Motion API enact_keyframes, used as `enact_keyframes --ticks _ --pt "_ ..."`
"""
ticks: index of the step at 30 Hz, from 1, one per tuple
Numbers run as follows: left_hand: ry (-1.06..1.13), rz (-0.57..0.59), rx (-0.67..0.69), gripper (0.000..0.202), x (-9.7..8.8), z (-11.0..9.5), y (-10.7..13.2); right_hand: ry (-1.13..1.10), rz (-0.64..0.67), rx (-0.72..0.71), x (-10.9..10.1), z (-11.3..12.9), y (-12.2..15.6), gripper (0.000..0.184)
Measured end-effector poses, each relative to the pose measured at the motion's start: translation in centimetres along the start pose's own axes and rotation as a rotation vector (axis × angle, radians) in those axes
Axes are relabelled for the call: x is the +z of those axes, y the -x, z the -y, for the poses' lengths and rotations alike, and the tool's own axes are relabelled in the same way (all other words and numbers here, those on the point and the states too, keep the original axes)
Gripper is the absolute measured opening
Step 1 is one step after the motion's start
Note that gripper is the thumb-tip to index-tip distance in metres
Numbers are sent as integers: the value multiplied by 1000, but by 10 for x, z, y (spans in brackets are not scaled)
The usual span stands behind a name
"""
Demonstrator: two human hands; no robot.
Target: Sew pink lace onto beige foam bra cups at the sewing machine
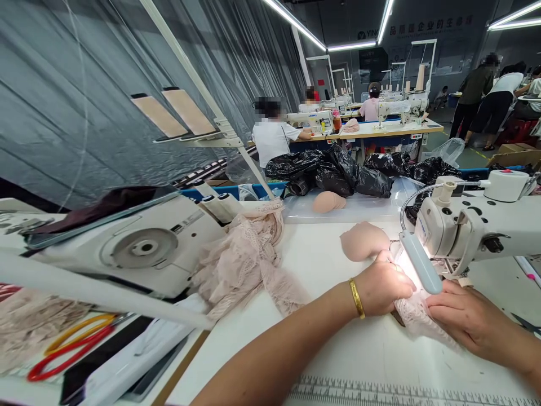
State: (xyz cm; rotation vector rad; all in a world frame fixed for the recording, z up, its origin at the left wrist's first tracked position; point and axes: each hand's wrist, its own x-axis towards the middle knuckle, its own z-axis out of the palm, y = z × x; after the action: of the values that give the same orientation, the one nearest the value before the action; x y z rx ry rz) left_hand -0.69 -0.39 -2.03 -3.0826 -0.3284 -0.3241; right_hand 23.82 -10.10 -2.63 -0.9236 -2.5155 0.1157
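My left hand, with a gold bracelet at the wrist, is closed on pale pink lace fabric beside the sewing machine. From the right, my right hand grips the same lace, its fingers close together near the needle area. A lit grey lamp hangs over the fabric and hides part of it and the needle. Just beyond my left hand lies a beige moulded bra cup. Another stack of beige cups rests farther back.
A heap of pink lace lies left, against a second machine. Scissors with red and yellow handles sit at lower left; dark scissors lie far right. A ruler strip runs along the front. Black bags stand behind.
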Motion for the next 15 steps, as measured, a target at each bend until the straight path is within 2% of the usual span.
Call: enact_keyframes --ticks 4,10,15 --pt "-124 -65 31 14 7 -1 -1 -16 94 65 3 -4 4 24" --pt "-218 -167 73 19 14 -2 -1 21 115 181 7 -5 7 23" --pt "-229 -216 103 22 14 -2 -1 116 104 179 8 -4 6 24"
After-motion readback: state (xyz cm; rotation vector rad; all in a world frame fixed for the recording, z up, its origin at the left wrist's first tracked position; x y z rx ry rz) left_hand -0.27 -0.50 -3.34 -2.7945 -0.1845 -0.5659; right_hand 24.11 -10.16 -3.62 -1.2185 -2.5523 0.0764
